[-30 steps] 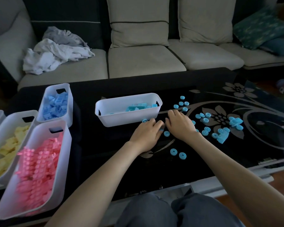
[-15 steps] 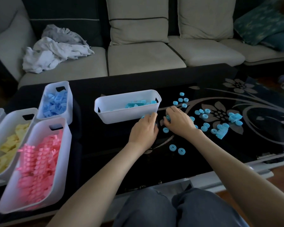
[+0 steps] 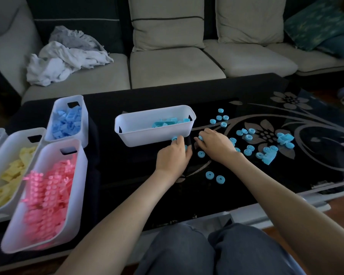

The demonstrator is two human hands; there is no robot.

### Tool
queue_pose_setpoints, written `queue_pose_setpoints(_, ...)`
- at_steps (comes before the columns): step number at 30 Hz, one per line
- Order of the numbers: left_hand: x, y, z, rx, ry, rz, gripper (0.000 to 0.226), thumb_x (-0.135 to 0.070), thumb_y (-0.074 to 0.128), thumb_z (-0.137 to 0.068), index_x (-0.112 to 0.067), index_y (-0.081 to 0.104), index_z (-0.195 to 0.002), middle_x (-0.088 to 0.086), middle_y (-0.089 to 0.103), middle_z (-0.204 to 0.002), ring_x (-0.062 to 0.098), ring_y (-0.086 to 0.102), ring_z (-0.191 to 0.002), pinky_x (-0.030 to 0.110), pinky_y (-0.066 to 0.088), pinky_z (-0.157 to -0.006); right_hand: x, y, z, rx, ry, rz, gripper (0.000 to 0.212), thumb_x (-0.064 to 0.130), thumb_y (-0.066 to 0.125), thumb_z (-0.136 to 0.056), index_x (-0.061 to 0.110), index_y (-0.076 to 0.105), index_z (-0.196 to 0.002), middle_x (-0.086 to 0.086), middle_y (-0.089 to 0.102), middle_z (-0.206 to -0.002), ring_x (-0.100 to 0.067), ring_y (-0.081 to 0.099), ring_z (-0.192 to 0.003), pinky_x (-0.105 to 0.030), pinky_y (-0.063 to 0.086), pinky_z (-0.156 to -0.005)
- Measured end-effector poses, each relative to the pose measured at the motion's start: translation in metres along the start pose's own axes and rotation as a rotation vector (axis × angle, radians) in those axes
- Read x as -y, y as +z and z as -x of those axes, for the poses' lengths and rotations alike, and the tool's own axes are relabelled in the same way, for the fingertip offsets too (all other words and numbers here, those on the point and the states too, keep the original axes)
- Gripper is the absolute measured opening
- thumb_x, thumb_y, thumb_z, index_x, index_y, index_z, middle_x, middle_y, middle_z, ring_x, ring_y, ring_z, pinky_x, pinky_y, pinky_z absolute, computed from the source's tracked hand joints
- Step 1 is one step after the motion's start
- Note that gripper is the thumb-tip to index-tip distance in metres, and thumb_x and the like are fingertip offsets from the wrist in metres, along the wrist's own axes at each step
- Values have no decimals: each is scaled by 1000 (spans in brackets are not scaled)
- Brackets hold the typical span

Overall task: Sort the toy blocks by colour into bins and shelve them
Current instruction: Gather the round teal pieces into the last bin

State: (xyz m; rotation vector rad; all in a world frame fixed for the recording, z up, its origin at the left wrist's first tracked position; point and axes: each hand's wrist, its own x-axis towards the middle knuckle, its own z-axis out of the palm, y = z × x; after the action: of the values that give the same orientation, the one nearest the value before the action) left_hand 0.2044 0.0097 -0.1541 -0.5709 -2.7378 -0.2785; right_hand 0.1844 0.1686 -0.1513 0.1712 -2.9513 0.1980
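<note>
Home living rm. Beige sofa (image 3: pixel 175 64) w/ back cushions along far side, crumpled laundry (image 3: pixel 68 58) on its left seat, teal pillow (image 3: pixel 318 20) far right. Low black glass desk (image 3: pixel 286 120) w/ floral print sits in front.

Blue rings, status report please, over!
Left hand pinches a ring beside the centre bin. Right hand pinches a second ring. Loose rings scattered on table, nothing blocking.

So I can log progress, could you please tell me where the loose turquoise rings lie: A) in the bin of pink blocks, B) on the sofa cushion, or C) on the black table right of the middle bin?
C: the turquoise rings are scattered on the black table, to the right of the middle bin.
</note>
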Motion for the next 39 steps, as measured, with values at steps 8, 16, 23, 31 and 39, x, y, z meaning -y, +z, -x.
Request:
queue_pose_setpoints(8, 10, -10, 0, -248, 165, -20, 34, -30, 79, -73, -6, 56, -73, 3, 53, -53, 14, 46, -30, 15, 21, -32, 2, -3, 2, -52, -18, -77, 31, 37, 40, -98, 16, 43, -76, 5, 46, -74, -14, 49, -66, -27, 35, -58)
queue_pose_setpoints(16, 32, -38, -22, -301, 111, 136, 29, -31, 53, -94, -2, 56, -93, 12, 64, -80, 25, 64, -61, 26, 40, -45, 26, -36, -25, -271, 13, -483, 34, 27, 46, -98, 10, 44, -68, -1, 46, -58, -15, 44, -52, -29, 33, -52)
queue_pose_setpoints(23, 59, -72, -56, -413, -64, 273, 26, -31, 48, -97, -6, 53, -90, -1, 49, -77, 16, 47, -62, 25, 29, -56, 67, -68, -78, -361, -43, -664, 38, 29, 47, -97, 13, 41, -64, -1, 40, -51, -12, 35, -46, -25, 31, -48)
queue_pose_setpoints(31, 95, -44, -88, 68, -352, 356, 34, -32, 35, -101, -6, 56, -99, 10, 63, -91, 24, 60, -83, 30, 37, -62, 94, -47, -99, 228, -19, -530, 34, 37, 33, -101, 13, 56, -93, -3, 53, -86, -18, 51, -82, -28, 36, -71)
queue_pose_setpoints(39, 100, -37, -93, 339, -330, 150, 29, -15, 37, -99, -5, 59, -115, 10, 64, -110, 23, 60, -97, 27, 40, -75, 73, -51, -76, -70, -192, -367, 27, 35, 37, -98, 18, 55, -110, 6, 52, -104, -11, 44, -99, -31, 36, -89)
